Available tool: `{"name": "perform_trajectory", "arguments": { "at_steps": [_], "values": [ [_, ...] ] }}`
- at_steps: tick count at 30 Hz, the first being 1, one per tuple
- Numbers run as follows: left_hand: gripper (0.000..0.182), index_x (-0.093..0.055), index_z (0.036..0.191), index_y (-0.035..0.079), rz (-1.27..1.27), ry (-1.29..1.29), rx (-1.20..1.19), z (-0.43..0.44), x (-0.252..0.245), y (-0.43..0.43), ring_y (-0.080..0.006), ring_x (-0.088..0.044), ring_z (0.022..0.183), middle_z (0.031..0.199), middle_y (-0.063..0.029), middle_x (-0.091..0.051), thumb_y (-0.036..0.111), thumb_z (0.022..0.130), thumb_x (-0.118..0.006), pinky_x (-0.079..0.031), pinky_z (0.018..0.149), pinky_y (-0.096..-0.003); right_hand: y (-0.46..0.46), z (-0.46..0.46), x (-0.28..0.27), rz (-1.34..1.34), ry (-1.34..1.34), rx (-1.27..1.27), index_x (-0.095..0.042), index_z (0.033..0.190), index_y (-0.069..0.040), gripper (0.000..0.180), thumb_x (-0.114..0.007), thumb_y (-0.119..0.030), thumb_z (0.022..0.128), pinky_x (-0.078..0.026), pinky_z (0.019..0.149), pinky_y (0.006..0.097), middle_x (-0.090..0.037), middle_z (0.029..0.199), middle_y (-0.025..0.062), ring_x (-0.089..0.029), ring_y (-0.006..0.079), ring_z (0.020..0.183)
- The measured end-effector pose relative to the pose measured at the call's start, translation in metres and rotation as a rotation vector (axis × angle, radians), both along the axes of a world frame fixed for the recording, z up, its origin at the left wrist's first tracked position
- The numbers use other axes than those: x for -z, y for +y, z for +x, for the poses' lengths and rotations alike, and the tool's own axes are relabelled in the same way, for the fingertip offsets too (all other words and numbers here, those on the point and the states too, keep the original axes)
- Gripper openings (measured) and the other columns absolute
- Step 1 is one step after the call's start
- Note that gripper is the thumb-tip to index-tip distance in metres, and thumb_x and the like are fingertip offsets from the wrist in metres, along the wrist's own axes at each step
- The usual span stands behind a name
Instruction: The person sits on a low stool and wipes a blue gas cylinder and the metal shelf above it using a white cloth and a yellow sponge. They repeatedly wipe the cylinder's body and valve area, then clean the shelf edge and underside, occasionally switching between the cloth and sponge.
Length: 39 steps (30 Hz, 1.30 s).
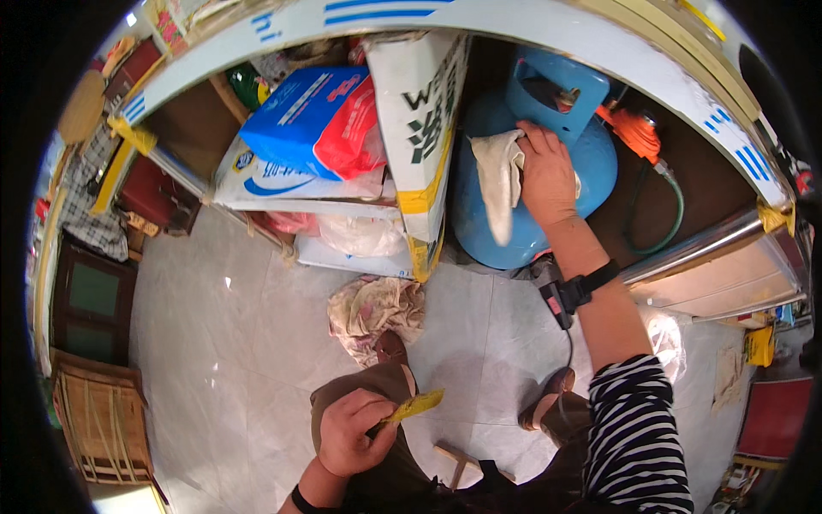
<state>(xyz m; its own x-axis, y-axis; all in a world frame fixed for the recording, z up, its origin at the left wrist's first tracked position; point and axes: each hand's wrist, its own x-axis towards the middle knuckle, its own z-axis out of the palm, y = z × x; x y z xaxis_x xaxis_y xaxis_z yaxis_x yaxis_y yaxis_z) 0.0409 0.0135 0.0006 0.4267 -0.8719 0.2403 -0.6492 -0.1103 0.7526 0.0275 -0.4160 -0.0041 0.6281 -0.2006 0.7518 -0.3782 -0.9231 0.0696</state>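
Note:
In front of me a blue gas cylinder [488, 212] stands inside an open cabinet compartment, its raised collar [594, 83] at the top. My right hand [549, 173] lies on the cylinder's shoulder just below the collar, holding an off-white cloth [498, 180] against the blue surface. Part of the cloth is hidden under the palm, and one end hangs down to the left. Over my left knee, my left hand [356, 430] pinches a thin yellow strip [420, 405] between thumb and fingers. What the strip is made of I cannot tell.
An orange gas regulator [636, 132] with a green hose [681, 212] sits right of the cylinder. A divider [417, 128] separates it from shelves bearing a blue-and-red package [308, 122]. A crumpled cloth [376, 315] lies on the tiled floor by my foot. A wooden chair [99, 417] stands left.

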Motion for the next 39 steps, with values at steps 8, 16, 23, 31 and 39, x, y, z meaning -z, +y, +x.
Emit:
{"name": "perform_trajectory", "arguments": {
  "at_steps": [8,16,23,31,39],
  "values": [
    [0.025,-0.066,0.09,0.005,0.002,0.04,0.032,0.002,-0.001,-0.005,-0.0281,-0.064,0.073,0.084,-0.0083,-0.064,0.0,0.067,-0.074,-0.052,0.063,-0.0359,-0.001,0.014,0.005,-0.053,0.071,-0.099,-0.07,0.113,-0.01,0.039,-0.058,-0.002,0.076,-0.049,0.09,0.0383,-0.063,0.117,0.0027,-0.057,0.0253,0.107],
    [0.027,-0.066,0.091,0.005,-0.019,0.029,0.044,0.004,0.004,-0.006,-0.0264,-0.064,0.07,0.083,-0.0067,-0.063,-0.001,0.066,-0.072,-0.052,0.06,-0.0349,-0.002,0.009,-0.005,0.771,-0.375,-0.055,-0.062,0.095,-0.003,0.027,-0.065,0.004,0.069,-0.052,0.076,0.0378,-0.064,0.098,0.0131,-0.064,0.0292,0.084],
    [0.027,-0.066,0.091,0.006,-0.053,0.033,0.054,0.005,0.005,-0.005,-0.0259,-0.063,0.07,0.082,-0.0059,-0.063,-0.001,0.066,-0.072,-0.052,0.059,-0.0347,0.001,0.02,-0.003,0.301,-0.593,-0.308,-0.06,0.101,-0.003,0.036,-0.06,0.01,0.067,-0.053,0.081,0.0346,-0.062,0.115,0.0116,-0.064,0.0273,0.098],
    [0.029,-0.066,0.093,0.006,-0.01,0.045,0.048,0.005,0.003,-0.001,-0.0257,-0.064,0.071,0.083,-0.0055,-0.063,-0.002,0.066,-0.073,-0.052,0.059,-0.0342,0.024,0.05,0.093,-0.379,0.647,0.088,-0.054,0.136,0.0,0.049,-0.049,-0.016,0.09,-0.014,0.123,0.0446,-0.045,0.148,0.0139,-0.033,0.0269,0.144],
    [0.029,-0.066,0.093,0.006,-0.04,0.048,0.051,0.008,0.005,-0.001,-0.0261,-0.064,0.07,0.084,-0.0061,-0.064,-0.001,0.066,-0.075,-0.053,0.061,-0.0346,0.021,0.061,0.179,-0.406,1.11,0.045,-0.057,0.137,-0.007,0.047,-0.047,-0.023,0.094,-0.009,0.123,0.0485,-0.046,0.149,0.0092,-0.03,0.0282,0.146]
  ]
}}
